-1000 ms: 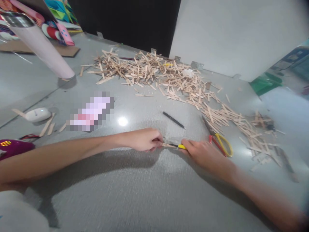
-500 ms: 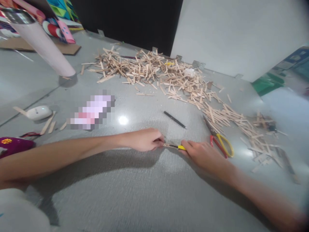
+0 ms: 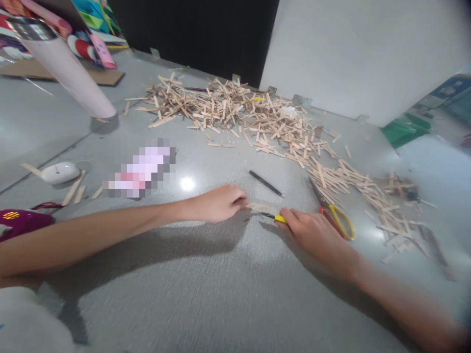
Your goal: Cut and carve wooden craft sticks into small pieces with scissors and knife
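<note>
My left hand (image 3: 224, 202) is closed in a pinch on the near end of a small wooden stick (image 3: 258, 207), held low over the grey table. In the fist of my right hand (image 3: 307, 229) is a yellow utility knife (image 3: 281, 219), its dark blade pointing left just below the stick. A narrow gap seems to part blade and wood. Beyond my hands lies a black pen (image 3: 265, 183). Scissors (image 3: 340, 220) with a yellow and red handle rest just past my right hand, partly behind it.
A long heap of wooden sticks (image 3: 228, 105) spreads along the back and down the right. At left stand a pale pink tumbler (image 3: 69, 73), a white earbud case (image 3: 60, 172), a blurred-out pink object (image 3: 142, 169) and a purple item (image 3: 24, 223). A white object (image 3: 33, 323) occupies the lower left corner.
My left hand has risen slightly away from me with the stick. The knife has shifted a little right, and its blade has come apart from the wood.
</note>
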A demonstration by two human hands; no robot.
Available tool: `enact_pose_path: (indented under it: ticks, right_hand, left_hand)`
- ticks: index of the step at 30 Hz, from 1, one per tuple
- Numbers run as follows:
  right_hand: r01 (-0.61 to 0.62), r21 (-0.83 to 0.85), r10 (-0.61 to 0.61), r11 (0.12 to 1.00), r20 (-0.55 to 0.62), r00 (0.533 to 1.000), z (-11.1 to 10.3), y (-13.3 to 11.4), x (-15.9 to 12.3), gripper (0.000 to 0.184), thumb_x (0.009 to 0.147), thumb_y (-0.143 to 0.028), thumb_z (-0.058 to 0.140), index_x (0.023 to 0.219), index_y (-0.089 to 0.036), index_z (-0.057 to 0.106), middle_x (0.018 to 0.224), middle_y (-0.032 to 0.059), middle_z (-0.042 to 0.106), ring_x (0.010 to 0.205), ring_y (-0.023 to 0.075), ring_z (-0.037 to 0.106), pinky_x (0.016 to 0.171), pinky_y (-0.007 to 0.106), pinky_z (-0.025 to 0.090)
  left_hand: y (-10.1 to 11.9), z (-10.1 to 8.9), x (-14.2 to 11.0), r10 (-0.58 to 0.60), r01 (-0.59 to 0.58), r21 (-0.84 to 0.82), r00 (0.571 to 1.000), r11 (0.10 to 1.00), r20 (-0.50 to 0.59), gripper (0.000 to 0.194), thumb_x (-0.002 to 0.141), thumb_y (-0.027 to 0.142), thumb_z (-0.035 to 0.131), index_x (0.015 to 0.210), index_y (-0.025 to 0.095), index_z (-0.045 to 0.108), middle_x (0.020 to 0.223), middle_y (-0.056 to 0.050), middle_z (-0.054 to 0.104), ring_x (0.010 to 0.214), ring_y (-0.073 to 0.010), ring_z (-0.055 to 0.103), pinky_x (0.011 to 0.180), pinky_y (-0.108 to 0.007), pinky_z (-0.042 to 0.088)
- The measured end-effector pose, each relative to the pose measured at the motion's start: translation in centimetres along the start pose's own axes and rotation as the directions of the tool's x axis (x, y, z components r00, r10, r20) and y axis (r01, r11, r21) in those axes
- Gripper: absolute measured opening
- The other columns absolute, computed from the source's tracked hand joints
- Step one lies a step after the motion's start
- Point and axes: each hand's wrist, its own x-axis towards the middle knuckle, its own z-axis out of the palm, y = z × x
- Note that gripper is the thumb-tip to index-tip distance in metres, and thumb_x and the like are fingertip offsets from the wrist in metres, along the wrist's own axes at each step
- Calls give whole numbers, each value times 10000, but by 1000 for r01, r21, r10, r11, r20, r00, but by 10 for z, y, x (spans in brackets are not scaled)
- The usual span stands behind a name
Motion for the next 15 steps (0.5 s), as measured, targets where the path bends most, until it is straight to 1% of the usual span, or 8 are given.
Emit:
enact_pose_path:
  ticks: [2,4,6,8,10,11,13,15]
  right_hand:
    - [-85,134,101,987,-123,987,3,3,1,362,1203,-424,412,1147,-172,665,827,69,786,602,222,717,551,326,345]
    - [-92,288,165,953,-241,956,5,6,2,365,1179,-458,490,1310,-160,655,826,50,797,600,199,703,596,304,434]
    - [0,406,146,914,-330,933,5,6,2,371,1144,-450,582,1375,-170,658,783,8,769,578,164,662,628,282,478]
    - [80,511,134,856,-369,920,0,4,1,323,1104,-429,652,1300,-180,713,682,-40,681,525,135,581,599,261,471]
    - [78,633,189,770,-344,920,-8,1,0,275,1064,-406,705,1215,-182,754,603,-76,574,482,118,498,537,249,434]
    - [59,688,234,723,-325,917,-12,0,0,253,1049,-389,719,1182,-179,767,586,-84,544,470,113,470,509,246,414]
    - [33,764,307,644,-298,904,-17,-4,0,214,1029,-353,732,1129,-171,784,610,-71,576,464,104,453,475,243,391]
    - [38,791,330,611,-298,896,-19,-8,0,173,1011,-310,738,1076,-161,796,678,-38,659,485,101,483,478,243,406]
  left_hand:
    - [-1,4,0,101,-70,171,978,983,-183,288,1081,142,474,852,171,647,697,-1,661,597,-141,602,592,-270,377]
    - [-2,11,-2,313,-168,432,904,886,-292,257,1090,104,460,961,150,677,813,-44,723,688,-174,672,611,-284,428]
    - [-1,17,-5,578,-258,702,773,663,-262,261,1087,59,450,1037,123,698,876,-77,754,760,-203,717,644,-306,494]
    - [2,20,-7,787,-292,879,601,378,-139,254,1096,61,477,1068,108,726,885,-89,775,809,-220,750,696,-327,554]
    - [6,20,-9,889,-290,940,458,178,-27,233,1107,103,534,1067,111,763,929,-103,805,946,-243,793,793,-341,596]
    - [8,20,-9,912,-303,944,411,128,8,231,1109,125,557,1058,115,782,974,-111,820,1045,-258,800,840,-343,603]
    - [11,20,-9,926,-362,927,374,97,49,235,1104,150,587,1041,124,812,1100,-124,835,1224,-283,770,911,-342,599]
    - [15,23,-10,924,-422,900,378,109,65,227,1094,171,614,1034,133,829,1198,-128,828,1296,-291,740,928,-340,591]
